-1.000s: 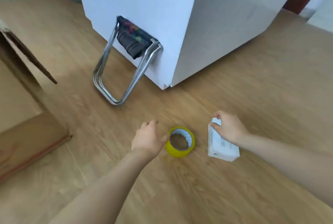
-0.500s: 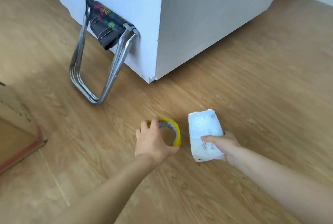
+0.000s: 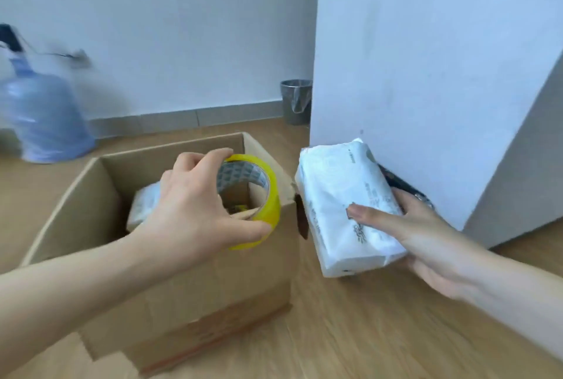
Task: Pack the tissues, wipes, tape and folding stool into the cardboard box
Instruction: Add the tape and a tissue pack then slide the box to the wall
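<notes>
My left hand (image 3: 195, 211) grips a yellow tape roll (image 3: 268, 195) and holds it over the near right corner of the open cardboard box (image 3: 231, 281). Inside the box lies a white pack (image 3: 144, 205), mostly hidden behind my hand. My right hand (image 3: 426, 241) holds a white tissue pack (image 3: 344, 205) in the air just to the right of the box. A dark strip of the folding stool (image 3: 399, 185) shows behind the tissue pack, against the white cabinet; the rest of it is hidden.
A tall white cabinet (image 3: 426, 73) stands at the right. A grey waste bin (image 3: 297, 101) sits by the wall behind the box. A blue water bottle (image 3: 42, 116) stands at the far left on the wooden floor (image 3: 365, 333).
Both hands lifted their items off the floor and carried them left. The tape now hangs over the box and the tissue pack beside it. The view swung left and up.
</notes>
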